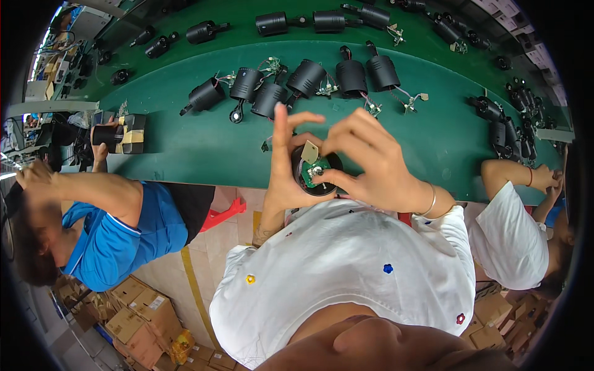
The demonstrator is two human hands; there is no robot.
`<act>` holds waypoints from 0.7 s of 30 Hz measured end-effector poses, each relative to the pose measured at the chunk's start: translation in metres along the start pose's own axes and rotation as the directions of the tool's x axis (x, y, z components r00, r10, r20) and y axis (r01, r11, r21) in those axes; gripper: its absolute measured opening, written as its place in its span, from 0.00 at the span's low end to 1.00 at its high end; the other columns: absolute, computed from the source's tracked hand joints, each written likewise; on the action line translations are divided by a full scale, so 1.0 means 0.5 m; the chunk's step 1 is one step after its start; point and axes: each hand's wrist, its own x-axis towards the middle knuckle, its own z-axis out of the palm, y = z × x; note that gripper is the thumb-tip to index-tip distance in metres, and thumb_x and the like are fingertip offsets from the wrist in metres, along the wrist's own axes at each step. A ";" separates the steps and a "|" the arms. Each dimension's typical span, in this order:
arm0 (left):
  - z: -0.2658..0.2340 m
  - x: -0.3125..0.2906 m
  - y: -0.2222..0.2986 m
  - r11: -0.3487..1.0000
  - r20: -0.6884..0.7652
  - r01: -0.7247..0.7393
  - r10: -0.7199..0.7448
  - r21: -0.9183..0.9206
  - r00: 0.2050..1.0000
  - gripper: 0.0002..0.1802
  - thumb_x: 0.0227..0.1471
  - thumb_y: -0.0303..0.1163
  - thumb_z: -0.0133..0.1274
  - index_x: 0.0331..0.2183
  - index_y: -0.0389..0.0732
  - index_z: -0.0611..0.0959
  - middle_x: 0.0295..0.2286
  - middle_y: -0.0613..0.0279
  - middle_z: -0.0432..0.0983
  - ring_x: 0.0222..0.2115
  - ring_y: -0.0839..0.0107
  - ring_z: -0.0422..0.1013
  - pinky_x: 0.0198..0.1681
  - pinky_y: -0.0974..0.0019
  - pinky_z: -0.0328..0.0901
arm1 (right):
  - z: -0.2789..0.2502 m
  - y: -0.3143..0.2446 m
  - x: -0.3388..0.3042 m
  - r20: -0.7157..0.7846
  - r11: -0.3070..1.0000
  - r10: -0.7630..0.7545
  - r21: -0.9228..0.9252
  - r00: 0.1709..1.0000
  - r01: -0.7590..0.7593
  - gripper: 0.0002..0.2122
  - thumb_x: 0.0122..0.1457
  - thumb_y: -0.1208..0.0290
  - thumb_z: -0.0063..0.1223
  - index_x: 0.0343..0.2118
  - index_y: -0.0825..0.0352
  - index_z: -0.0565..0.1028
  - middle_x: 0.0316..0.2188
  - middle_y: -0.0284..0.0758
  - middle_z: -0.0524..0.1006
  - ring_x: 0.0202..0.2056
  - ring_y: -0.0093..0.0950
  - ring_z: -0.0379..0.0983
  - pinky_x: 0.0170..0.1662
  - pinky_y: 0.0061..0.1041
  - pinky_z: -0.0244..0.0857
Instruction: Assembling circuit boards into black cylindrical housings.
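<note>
A black cylindrical housing (335, 162) stands in front of my chest at the table's near edge, its open end facing up. My left hand (287, 176) is wrapped around its left side, with one finger stretched upward. Inside the opening lies a green circuit board (320, 166) with small parts on it. A small beige plate (310, 153) sticks up from the board's far side. My right hand (377, 162) reaches in from the right; its thumb presses on the board and its bent fingers come close to the beige plate, so it grips the board.
Several black housings with wired circuit boards, such as one housing (305, 78), lie across the green table (204, 148). More stand on a raised green shelf (241, 37) behind. A blue-shirted co-worker (127, 229) sits left, a white-shirted one (510, 241) right. Cardboard boxes (145, 315) are stacked below.
</note>
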 end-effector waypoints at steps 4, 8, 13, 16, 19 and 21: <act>0.014 0.008 0.010 0.995 -0.045 0.003 -0.007 -0.101 0.999 0.74 0.22 0.24 0.65 0.66 0.47 0.38 0.53 0.43 0.60 0.34 0.64 0.70 0.35 0.69 0.69 | -0.001 -0.003 0.014 0.027 0.978 0.149 0.146 0.988 -0.152 0.16 0.37 0.76 0.67 0.34 0.66 0.80 0.33 0.31 0.74 0.34 0.27 0.66 0.38 0.26 0.64; 0.006 0.012 0.002 0.998 -0.022 -0.018 0.017 -0.060 1.000 0.74 0.21 0.26 0.66 0.66 0.49 0.38 0.55 0.42 0.59 0.37 0.62 0.70 0.36 0.67 0.69 | -0.001 0.010 0.012 0.074 0.966 0.162 0.189 0.984 -0.174 0.17 0.37 0.77 0.66 0.36 0.66 0.80 0.35 0.32 0.74 0.36 0.29 0.68 0.40 0.25 0.65; -0.003 0.015 0.005 0.998 0.033 -0.044 0.042 0.039 0.999 0.74 0.20 0.27 0.67 0.66 0.46 0.41 0.55 0.41 0.59 0.42 0.58 0.70 0.39 0.63 0.71 | 0.004 0.026 0.010 0.112 0.969 0.098 0.216 0.989 -0.120 0.17 0.37 0.80 0.65 0.35 0.67 0.81 0.37 0.32 0.75 0.38 0.30 0.69 0.42 0.26 0.65; -0.004 0.013 0.010 0.997 0.051 -0.045 0.042 0.063 0.998 0.74 0.20 0.27 0.69 0.66 0.44 0.43 0.55 0.41 0.59 0.45 0.55 0.69 0.41 0.59 0.72 | 0.009 0.029 0.009 0.113 0.965 0.069 0.245 0.991 -0.096 0.16 0.36 0.80 0.65 0.34 0.68 0.81 0.38 0.33 0.75 0.38 0.30 0.69 0.43 0.27 0.66; -0.002 0.007 0.007 0.996 0.037 -0.027 0.024 0.087 0.999 0.74 0.19 0.27 0.66 0.66 0.46 0.42 0.54 0.43 0.60 0.42 0.58 0.70 0.39 0.65 0.70 | 0.014 0.029 0.008 0.124 0.924 0.110 0.352 0.986 -0.147 0.16 0.37 0.80 0.66 0.34 0.67 0.81 0.37 0.33 0.75 0.38 0.29 0.70 0.42 0.27 0.65; 0.001 0.004 0.009 0.995 0.032 -0.023 0.020 0.097 0.999 0.74 0.19 0.27 0.65 0.66 0.47 0.41 0.54 0.43 0.60 0.41 0.59 0.70 0.39 0.66 0.69 | 0.016 0.032 0.007 0.128 0.908 0.120 0.387 0.984 -0.161 0.16 0.37 0.80 0.66 0.35 0.67 0.81 0.37 0.34 0.75 0.38 0.29 0.70 0.42 0.27 0.65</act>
